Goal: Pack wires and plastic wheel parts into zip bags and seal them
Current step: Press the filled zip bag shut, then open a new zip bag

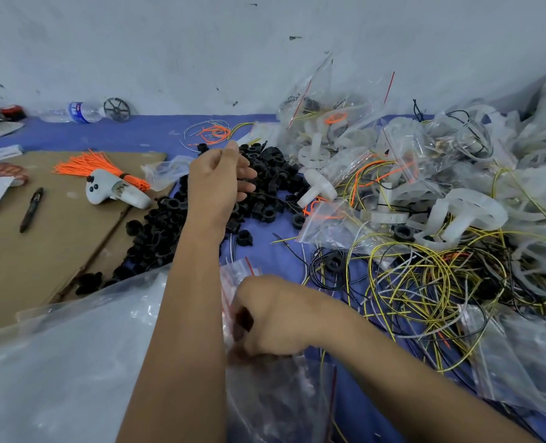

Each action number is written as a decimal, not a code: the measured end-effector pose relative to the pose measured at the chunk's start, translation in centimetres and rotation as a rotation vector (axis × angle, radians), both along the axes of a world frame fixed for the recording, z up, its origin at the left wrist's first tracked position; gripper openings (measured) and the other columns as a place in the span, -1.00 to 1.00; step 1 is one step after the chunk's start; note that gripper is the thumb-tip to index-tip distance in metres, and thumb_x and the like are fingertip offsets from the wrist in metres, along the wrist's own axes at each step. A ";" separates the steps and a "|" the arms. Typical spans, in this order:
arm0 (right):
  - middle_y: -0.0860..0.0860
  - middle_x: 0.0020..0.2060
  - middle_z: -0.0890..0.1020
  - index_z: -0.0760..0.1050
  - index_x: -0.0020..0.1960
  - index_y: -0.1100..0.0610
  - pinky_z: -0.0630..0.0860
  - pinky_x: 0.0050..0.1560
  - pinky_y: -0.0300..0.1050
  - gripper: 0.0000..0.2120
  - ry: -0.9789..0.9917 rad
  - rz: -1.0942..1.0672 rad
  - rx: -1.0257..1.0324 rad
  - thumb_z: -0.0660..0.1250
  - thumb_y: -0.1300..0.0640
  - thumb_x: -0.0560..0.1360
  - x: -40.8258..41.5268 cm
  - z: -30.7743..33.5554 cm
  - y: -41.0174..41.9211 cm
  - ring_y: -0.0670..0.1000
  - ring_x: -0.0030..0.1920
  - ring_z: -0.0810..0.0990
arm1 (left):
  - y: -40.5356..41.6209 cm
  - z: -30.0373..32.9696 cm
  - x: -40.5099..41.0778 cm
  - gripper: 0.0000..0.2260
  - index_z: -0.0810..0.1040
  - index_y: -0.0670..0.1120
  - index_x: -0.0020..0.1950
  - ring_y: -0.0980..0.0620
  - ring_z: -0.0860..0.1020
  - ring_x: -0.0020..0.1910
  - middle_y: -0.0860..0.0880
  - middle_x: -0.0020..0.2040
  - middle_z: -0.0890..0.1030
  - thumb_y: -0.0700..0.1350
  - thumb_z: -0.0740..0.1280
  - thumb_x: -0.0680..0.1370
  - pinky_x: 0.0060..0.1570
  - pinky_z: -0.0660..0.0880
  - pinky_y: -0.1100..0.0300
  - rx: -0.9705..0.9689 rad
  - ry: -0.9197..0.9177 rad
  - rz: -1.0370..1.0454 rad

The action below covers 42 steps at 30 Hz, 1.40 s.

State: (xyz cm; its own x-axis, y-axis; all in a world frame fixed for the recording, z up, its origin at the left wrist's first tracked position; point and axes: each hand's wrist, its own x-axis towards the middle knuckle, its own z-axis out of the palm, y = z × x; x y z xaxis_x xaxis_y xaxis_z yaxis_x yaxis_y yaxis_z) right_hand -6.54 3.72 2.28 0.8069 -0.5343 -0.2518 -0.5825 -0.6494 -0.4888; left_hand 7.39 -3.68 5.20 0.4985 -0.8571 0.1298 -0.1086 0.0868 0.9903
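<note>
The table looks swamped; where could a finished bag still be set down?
Bare room: the cardboard between the pen and the black rings, and the blue mat by the water bottle. The wire tangle and bag heap on the right are crowded.

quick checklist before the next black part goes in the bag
1. Zip bag held by right hand: ok.
2. Bag mouth open: cannot tell, hand and blur hide it.
3. Left hand over the black parts: ok.
4. Part gripped in left hand: cannot tell, fingers look relaxed.
5. Wires clear of the bag: ok, they lie to its right.
</note>
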 end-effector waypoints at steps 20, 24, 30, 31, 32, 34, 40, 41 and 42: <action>0.09 -0.23 0.74 0.43 0.15 0.11 0.55 -0.35 -0.19 -0.67 -0.083 -0.186 0.373 0.50 0.20 0.48 -12.0 4.8 -10.0 0.00 -0.32 0.69 | 0.2 -1.4 -0.3 -0.90 0.69 -0.12 -0.17 0.06 0.56 -0.31 -0.15 -0.27 0.70 -0.22 0.49 0.54 -0.23 0.48 0.17 0.175 -0.529 -0.546; 0.09 -0.34 0.70 0.57 0.01 0.24 0.55 -0.40 -0.06 -0.82 -0.235 -0.389 0.179 0.50 0.29 0.45 -13.0 3.3 -11.4 0.02 -0.41 0.64 | -0.3 -1.7 1.2 -0.86 0.64 -0.08 -0.18 0.03 0.58 -0.34 -0.04 -0.33 0.68 -0.17 0.44 0.59 -0.19 0.47 0.17 0.352 -0.712 -0.420; 0.23 -0.30 0.71 0.62 -0.11 0.37 0.56 -0.40 -0.17 -0.86 -0.614 -0.676 0.308 0.54 0.32 0.42 -9.8 0.8 -11.4 0.06 -0.39 0.65 | -0.1 -1.2 1.4 -0.80 0.60 -0.05 -0.23 0.01 0.60 -0.21 0.00 -0.26 0.64 -0.06 0.47 0.58 -0.17 0.45 0.17 0.445 -0.803 -0.136; 0.22 -0.31 0.71 0.61 -0.09 0.40 0.55 -0.43 -0.19 -0.83 -0.648 -0.695 0.344 0.54 0.33 0.41 -9.0 0.3 -11.1 0.03 -0.41 0.65 | -0.1 -0.9 0.9 -0.80 0.59 -0.03 -0.23 0.04 0.59 -0.20 0.02 -0.26 0.62 -0.04 0.48 0.57 -0.16 0.45 0.18 0.362 -0.797 -0.098; 0.20 -0.33 0.70 0.60 -0.09 0.43 0.54 -0.45 -0.22 -0.82 -0.678 -0.715 0.372 0.54 0.34 0.40 -8.2 -0.1 -10.9 0.00 -0.43 0.64 | -0.2 -0.6 0.2 -0.78 0.58 -0.03 -0.25 0.10 0.57 -0.25 0.05 -0.30 0.60 -0.02 0.48 0.56 -0.20 0.43 0.22 0.282 -0.768 -0.097; 0.13 -0.42 0.67 0.60 -0.15 0.39 0.51 -0.49 -0.25 -0.84 -0.705 -0.740 0.391 0.55 0.32 0.40 -6.9 -1.0 -10.5 -0.04 -0.48 0.62 | -0.1 -0.1 -1.4 -0.72 0.57 -0.07 -0.29 0.18 0.49 -0.42 0.09 -0.42 0.55 0.02 0.51 0.53 -0.38 0.40 0.35 0.241 -0.623 -0.263; 0.15 -0.40 0.56 0.57 -0.11 0.41 0.43 -0.50 -0.27 -0.73 -0.702 -0.748 0.347 0.47 0.18 0.52 -7.0 -1.6 -10.6 -0.06 -0.49 0.49 | 0.0 -1.0 -5.2 -0.62 0.52 -0.14 -0.26 0.02 0.64 -0.40 -0.12 -0.32 0.63 0.10 0.57 0.46 -0.42 0.56 0.23 0.559 -0.511 -0.725; 0.18 -0.34 0.58 0.56 -0.06 0.44 0.47 -0.47 -0.26 -0.72 -0.740 -0.740 0.407 0.43 0.18 0.55 -7.1 -1.6 -10.5 -0.05 -0.44 0.53 | -0.1 -1.0 -5.5 -0.59 0.52 -0.15 -0.26 0.00 0.66 -0.38 -0.13 -0.32 0.63 0.14 0.57 0.44 -0.40 0.58 0.21 0.572 -0.509 -0.705; 0.20 -0.27 0.60 0.55 0.00 0.45 0.53 -0.43 -0.23 -0.73 -0.797 -0.741 0.494 0.38 0.19 0.59 -7.2 -1.5 -10.5 -0.03 -0.39 0.59 | -0.2 -1.0 -5.7 -0.56 0.53 -0.17 -0.25 -0.01 0.67 -0.37 -0.13 -0.32 0.63 0.18 0.56 0.43 -0.37 0.61 0.17 0.586 -0.498 -0.693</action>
State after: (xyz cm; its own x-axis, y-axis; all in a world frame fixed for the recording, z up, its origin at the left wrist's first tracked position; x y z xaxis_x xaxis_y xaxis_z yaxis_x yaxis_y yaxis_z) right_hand -13.72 -6.81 0.79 0.3655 -0.9218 -0.1293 -0.1556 0.0764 -0.9849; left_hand 1.73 -3.85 4.16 -0.1241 -0.9309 -0.3435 -0.6271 -0.1947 0.7542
